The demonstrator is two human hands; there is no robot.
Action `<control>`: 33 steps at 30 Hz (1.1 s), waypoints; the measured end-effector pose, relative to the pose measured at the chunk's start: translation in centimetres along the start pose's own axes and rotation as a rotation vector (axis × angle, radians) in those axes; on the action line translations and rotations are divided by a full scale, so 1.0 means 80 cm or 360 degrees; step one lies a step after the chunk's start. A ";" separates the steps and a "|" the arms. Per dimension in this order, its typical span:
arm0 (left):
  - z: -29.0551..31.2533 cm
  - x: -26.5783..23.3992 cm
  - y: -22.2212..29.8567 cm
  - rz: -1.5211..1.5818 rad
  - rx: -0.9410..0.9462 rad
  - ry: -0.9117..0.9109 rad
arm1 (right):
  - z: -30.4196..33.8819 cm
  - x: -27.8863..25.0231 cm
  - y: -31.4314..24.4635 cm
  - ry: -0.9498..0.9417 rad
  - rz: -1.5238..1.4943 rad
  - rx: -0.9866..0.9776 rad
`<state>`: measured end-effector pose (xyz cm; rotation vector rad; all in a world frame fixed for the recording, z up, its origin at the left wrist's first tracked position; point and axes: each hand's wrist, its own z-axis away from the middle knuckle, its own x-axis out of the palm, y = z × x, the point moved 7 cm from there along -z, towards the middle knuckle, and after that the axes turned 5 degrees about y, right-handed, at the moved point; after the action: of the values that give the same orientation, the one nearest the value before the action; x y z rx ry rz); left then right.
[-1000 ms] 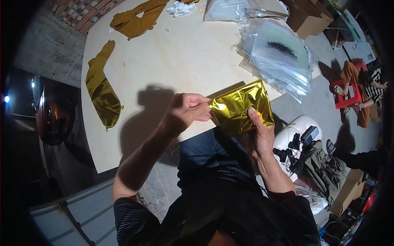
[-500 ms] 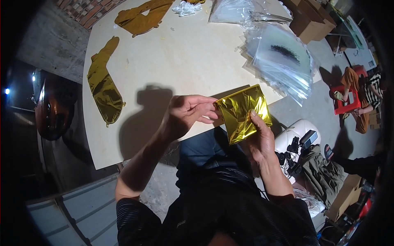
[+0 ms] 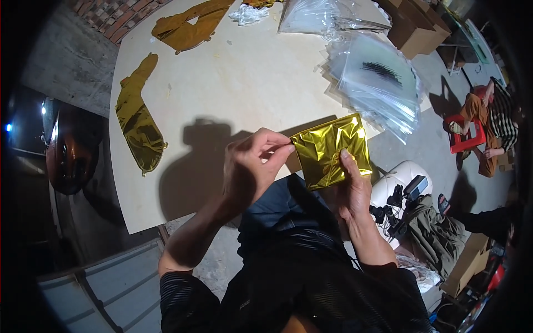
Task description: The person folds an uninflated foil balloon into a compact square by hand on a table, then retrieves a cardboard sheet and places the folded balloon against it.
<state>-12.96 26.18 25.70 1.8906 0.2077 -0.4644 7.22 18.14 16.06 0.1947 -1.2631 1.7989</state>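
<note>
One broad, pale desk (image 3: pixel 233 83) is seen spread across the upper middle of the view, its near edge cut off just beyond the body. To its right, a person (image 3: pixel 502 105) in a striped top is seated by a red stool (image 3: pixel 458 145) set on the floor. On the desk's right side, a fanned pile of clear plastic sleeves (image 3: pixel 372 89) is laid, and a second stack of clear sleeves (image 3: pixel 311 19) is placed behind it. Beside that stack, an open cardboard box (image 3: pixel 413 39) is seen. Along the left side, two flat gold foil pieces are laid: a wide one (image 3: pixel 180 36) at the far edge and a bent one (image 3: pixel 139 130) nearer. A folded gold foil packet (image 3: pixel 327 158) is held over the desk's near edge, partly past it. By the right hand (image 3: pixel 355 186) it is gripped from its right side, thumb pressed on top, the other fingers mostly hidden beneath. By the left hand (image 3: pixel 255 161) its upper left corner is pinched, thumb and forefinger nearly closed together. Smallest, a white tangled bundle (image 3: pixel 249 15) is left at the far edge.
</note>
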 end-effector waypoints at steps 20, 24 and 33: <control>-0.017 0.006 -0.033 0.0608 -0.0333 -0.0309 | -0.009 -0.008 0.013 -0.0088 0.0006 -0.0036; -0.013 0.001 -0.023 0.0324 0.0028 -0.0133 | -0.002 0.000 0.004 -0.0075 -0.0014 -0.0139; -0.010 0.021 -0.042 0.0643 -0.0187 0.0022 | 0.004 0.005 -0.005 0.0052 0.0015 -0.0292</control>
<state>-12.52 28.05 22.36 1.7630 -0.1355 -0.1602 7.21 18.09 16.74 0.0562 -1.3990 1.6762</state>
